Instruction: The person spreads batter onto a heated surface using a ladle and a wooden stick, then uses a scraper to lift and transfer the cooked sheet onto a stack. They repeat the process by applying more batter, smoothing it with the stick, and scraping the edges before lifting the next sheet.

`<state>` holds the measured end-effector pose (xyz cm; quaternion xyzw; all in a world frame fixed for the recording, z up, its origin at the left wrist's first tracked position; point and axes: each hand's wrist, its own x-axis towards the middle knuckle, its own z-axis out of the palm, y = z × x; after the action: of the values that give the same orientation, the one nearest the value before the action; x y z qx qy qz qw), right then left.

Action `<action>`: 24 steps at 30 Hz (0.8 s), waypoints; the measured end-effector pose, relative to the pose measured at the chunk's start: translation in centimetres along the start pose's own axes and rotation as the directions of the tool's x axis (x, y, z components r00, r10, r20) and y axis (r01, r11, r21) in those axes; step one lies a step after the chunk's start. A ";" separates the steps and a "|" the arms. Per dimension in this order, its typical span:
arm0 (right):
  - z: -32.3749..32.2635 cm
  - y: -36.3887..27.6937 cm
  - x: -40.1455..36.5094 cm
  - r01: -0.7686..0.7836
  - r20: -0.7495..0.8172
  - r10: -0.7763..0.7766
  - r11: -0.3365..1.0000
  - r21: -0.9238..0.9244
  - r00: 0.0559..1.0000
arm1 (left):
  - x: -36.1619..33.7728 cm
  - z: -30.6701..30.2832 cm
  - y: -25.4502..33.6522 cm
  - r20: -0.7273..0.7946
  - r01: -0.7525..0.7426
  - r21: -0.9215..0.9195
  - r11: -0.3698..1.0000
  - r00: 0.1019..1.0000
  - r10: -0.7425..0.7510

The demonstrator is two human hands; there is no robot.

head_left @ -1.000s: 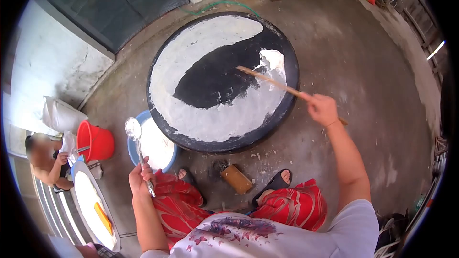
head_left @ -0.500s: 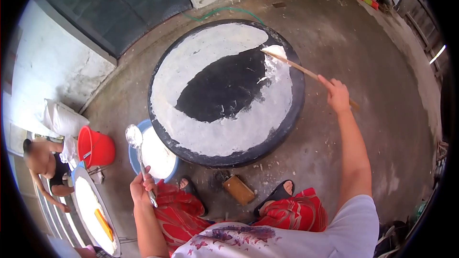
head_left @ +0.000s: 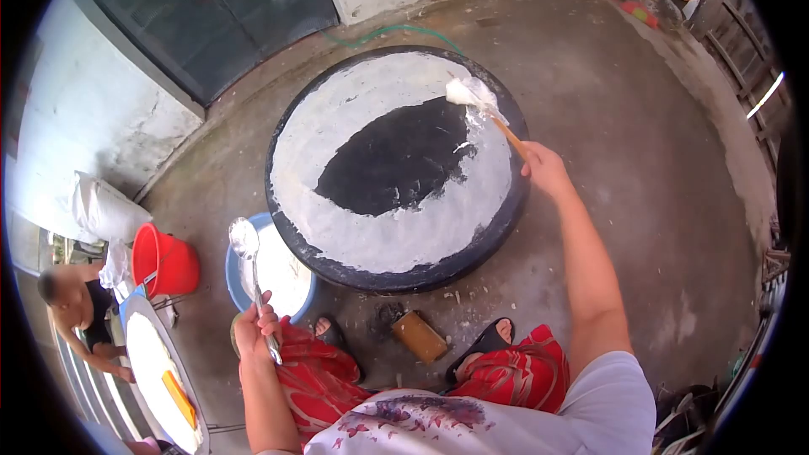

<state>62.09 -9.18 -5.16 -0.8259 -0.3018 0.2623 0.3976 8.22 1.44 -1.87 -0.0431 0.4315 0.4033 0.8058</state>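
A large round black griddle (head_left: 514, 202) carries a ring of white batter (head_left: 388, 244), with a dark bare patch in its middle. My right hand (head_left: 543, 170) grips a wooden stick (head_left: 511, 136) over the griddle's right side. At the stick's far end sits a lump of white batter (head_left: 474, 93), near the upper right rim. My left hand (head_left: 255, 329) is closed on the handle of a metal ladle (head_left: 244, 238). The ladle's bowl is over the left edge of a blue basin (head_left: 239, 282) of white batter, left of the griddle.
A brown block (head_left: 420, 337) lies between my feet. At left are a red bucket (head_left: 175, 263), a white sack (head_left: 105, 209), a second round surface with white batter (head_left: 156, 371) and another person (head_left: 74, 303). A green hose (head_left: 396, 29) runs behind the griddle.
My right hand has moved left and slightly down, turning the stick steeper, and the batter lump looks bigger and bunched up. My left hand and the ladle have shifted slightly right.
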 end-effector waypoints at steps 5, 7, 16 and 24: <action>3.0 0.1 -0.3 -0.106 -0.121 0.109 0.994 0.032 0.987 | -0.7 0.3 0.1 0.033 0.032 -0.036 0.999 0.999 -0.031; 3.7 -1.0 -1.6 -0.255 0.052 0.251 0.962 0.101 0.967 | -1.2 -0.2 0.0 0.047 0.038 -0.039 0.999 0.998 -0.036; 9.9 0.1 -0.1 0.113 -0.021 -0.119 0.974 -0.196 0.993 | -2.0 -1.5 0.7 0.086 0.016 -0.045 0.999 0.996 -0.012; 9.0 1.8 -5.7 -0.074 -0.352 0.031 0.991 -0.111 0.936 | -2.7 -2.4 1.6 0.063 -0.014 0.002 1.000 0.998 0.014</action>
<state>52.68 -9.59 -10.47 -0.8899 -0.2198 0.1031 0.3863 4.75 -0.12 -0.92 -0.0263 0.4070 0.4093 0.8162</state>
